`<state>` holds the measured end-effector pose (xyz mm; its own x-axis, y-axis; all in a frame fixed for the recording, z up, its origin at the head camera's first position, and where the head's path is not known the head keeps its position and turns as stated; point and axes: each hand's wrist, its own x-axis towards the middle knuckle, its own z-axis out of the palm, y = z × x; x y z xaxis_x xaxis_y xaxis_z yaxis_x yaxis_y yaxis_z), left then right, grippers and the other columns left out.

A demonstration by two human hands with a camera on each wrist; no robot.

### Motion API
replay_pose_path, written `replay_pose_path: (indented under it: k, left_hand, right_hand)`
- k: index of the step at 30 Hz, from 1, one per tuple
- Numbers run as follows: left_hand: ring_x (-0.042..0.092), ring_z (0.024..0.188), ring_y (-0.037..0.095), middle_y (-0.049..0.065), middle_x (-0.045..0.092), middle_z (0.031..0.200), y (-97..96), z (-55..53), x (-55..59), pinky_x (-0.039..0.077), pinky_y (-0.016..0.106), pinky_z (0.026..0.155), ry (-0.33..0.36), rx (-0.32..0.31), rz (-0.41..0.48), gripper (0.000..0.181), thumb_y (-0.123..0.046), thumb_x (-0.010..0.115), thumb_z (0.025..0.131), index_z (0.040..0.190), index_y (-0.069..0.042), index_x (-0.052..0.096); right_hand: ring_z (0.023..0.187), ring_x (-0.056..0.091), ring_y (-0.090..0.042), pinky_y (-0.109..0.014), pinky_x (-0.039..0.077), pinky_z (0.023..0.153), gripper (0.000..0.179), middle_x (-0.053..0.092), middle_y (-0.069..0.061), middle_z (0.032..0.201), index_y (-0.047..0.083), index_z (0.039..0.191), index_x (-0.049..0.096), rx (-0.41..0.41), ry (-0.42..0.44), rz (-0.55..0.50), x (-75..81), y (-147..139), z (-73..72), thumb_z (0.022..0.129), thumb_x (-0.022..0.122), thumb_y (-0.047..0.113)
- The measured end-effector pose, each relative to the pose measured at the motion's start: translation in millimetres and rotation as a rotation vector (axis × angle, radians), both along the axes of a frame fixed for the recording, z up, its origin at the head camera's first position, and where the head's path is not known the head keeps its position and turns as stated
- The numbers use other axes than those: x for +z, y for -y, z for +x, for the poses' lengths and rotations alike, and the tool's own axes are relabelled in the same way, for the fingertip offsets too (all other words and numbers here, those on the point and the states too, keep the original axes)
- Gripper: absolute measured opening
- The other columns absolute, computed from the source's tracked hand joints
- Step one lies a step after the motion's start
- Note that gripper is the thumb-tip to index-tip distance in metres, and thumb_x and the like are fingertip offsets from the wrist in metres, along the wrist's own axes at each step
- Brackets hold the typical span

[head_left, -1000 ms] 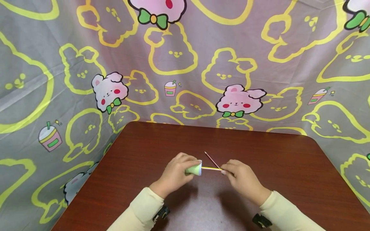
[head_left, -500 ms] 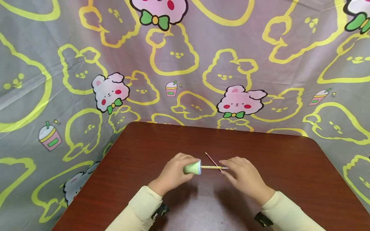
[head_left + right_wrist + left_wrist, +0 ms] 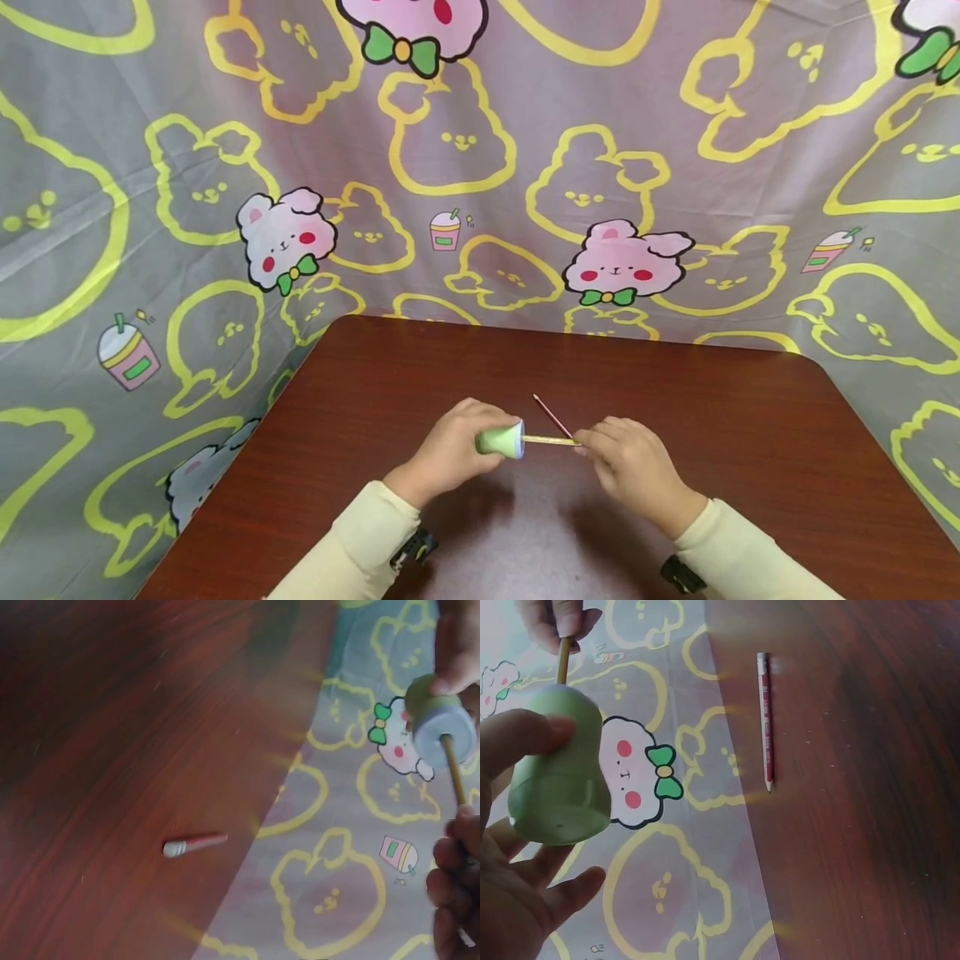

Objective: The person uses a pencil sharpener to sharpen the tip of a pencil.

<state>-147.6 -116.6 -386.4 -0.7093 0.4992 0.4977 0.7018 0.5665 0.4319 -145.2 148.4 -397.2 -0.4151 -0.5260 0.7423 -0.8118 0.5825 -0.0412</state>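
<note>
My left hand (image 3: 438, 454) grips a light green pencil sharpener (image 3: 497, 440) with a pale blue end, held sideways above the table. A yellow pencil (image 3: 549, 440) has its tip in the hole of that blue end, which shows in the right wrist view. The fingers and thumb of my right hand (image 3: 636, 468) pinch the pencil's other end. Behind the right fingers a red pencil (image 3: 552, 415) lies on the table; the left wrist view shows this red and white pencil (image 3: 766, 724) whole, with a sharpened point. The yellow pencil's tip is hidden inside the sharpener.
The dark red-brown wooden table (image 3: 420, 358) has rounded far corners. A grey cloth (image 3: 517, 200) printed with yellow outlines and rabbit faces hangs behind it and along the sides. Black straps sit at both wrists over cream sleeves.
Half a second ago my right fingers were spread off the yellow pencil's end; now they pinch it again. The pencil's visible stripes have turned. The left hand keeps its hold on the sharpener.
</note>
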Motion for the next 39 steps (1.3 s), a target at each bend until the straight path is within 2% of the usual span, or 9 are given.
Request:
replay_pose_path:
  k: [2,6,7,9,13,19,25,31,39]
  left_hand:
    - [0.059,0.097,0.017,0.000,0.070,0.103,-0.9,0.1,-0.8,0.049,0.027,0.083,-0.067,0.000,-0.027,0.044,-0.006,0.081,0.066,0.110,-0.012,0.074]
    - [0.058,0.097,0.017,0.000,0.069,0.103,-2.9,0.1,-2.3,0.049,0.028,0.083,-0.181,-0.010,-0.091,0.044,-0.005,0.081,0.065,0.108,-0.013,0.075]
    - [0.058,0.097,0.016,0.000,0.069,0.103,-3.2,0.1,-2.5,0.049,0.028,0.083,-0.191,-0.009,-0.100,0.044,-0.005,0.081,0.065,0.108,-0.014,0.075]
    - [0.058,0.098,0.016,-0.001,0.069,0.103,-3.2,0.2,-2.4,0.050,0.029,0.083,-0.188,-0.003,-0.106,0.045,-0.005,0.081,0.065,0.109,-0.014,0.074]
    - [0.057,0.098,0.016,-0.002,0.069,0.105,-1.9,-1.2,-2.7,0.049,0.029,0.084,-0.127,0.015,-0.093,0.046,-0.007,0.080,0.067,0.112,-0.014,0.073]
    - [0.058,0.099,0.017,-0.001,0.069,0.106,1.2,-2.2,-1.7,0.049,0.029,0.084,-0.009,0.026,-0.051,0.046,-0.008,0.079,0.069,0.114,-0.012,0.071]
    - [0.060,0.097,0.018,0.001,0.069,0.105,2.9,-2.2,1.9,0.049,0.029,0.084,0.046,0.022,-0.033,0.046,-0.009,0.079,0.068,0.114,-0.011,0.071]
    - [0.061,0.097,0.018,0.001,0.069,0.106,1.8,-1.6,4.8,0.049,0.030,0.085,0.049,0.009,-0.064,0.047,-0.010,0.080,0.069,0.114,-0.012,0.070]
    - [0.060,0.097,0.018,0.001,0.069,0.104,-0.6,-1.5,5.9,0.049,0.030,0.085,-0.054,0.003,-0.080,0.046,-0.009,0.080,0.068,0.113,-0.012,0.071]
  right_hand:
    - [0.062,0.055,-0.004,-0.026,0.046,0.058,0.018,0.065,0.008,0.070,0.009,0.083,0.073,0.020,0.288,-0.027,3.6,-0.9,2.3,0.093,0.062,0.020]
    - [0.060,0.053,-0.005,-0.024,0.045,0.054,0.010,0.060,0.003,0.065,0.002,0.086,0.072,0.038,1.008,-0.180,13.1,-3.8,2.6,0.087,0.067,0.010]
    - [0.059,0.052,-0.005,-0.023,0.044,0.054,0.012,0.058,0.001,0.064,0.000,0.087,0.071,0.024,1.113,-0.204,14.4,-4.3,1.8,0.089,0.065,0.010]
    - [0.060,0.051,-0.007,-0.024,0.044,0.055,0.014,0.058,-0.001,0.065,-0.002,0.090,0.070,0.003,1.172,-0.203,15.3,-4.5,0.4,0.090,0.064,0.010]
    - [0.072,0.055,-0.005,-0.024,0.046,0.063,0.016,0.068,0.000,0.084,0.005,0.100,0.072,-0.083,0.941,-0.132,11.0,-2.4,1.5,0.089,0.067,0.015]
    - [0.085,0.060,-0.012,-0.035,0.049,0.075,0.036,0.068,0.004,0.094,0.011,0.109,0.071,-0.105,0.305,0.026,2.8,-4.4,0.2,0.075,0.079,0.017]
    - [0.082,0.061,-0.020,-0.040,0.044,0.079,0.029,0.068,0.001,0.088,0.009,0.098,0.072,-0.002,-0.073,0.069,-1.1,-6.5,-6.3,0.098,0.053,0.030]
    - [0.070,0.059,-0.019,-0.037,0.046,0.067,0.034,0.066,0.000,0.078,0.006,0.090,0.071,0.028,-0.244,0.038,-2.3,-1.2,-8.8,0.102,0.044,0.024]
    - [0.063,0.056,-0.014,-0.032,0.045,0.060,0.042,0.064,0.002,0.072,0.007,0.086,0.070,-0.011,-0.147,0.016,-1.7,1.1,-6.2,0.104,0.040,0.030]
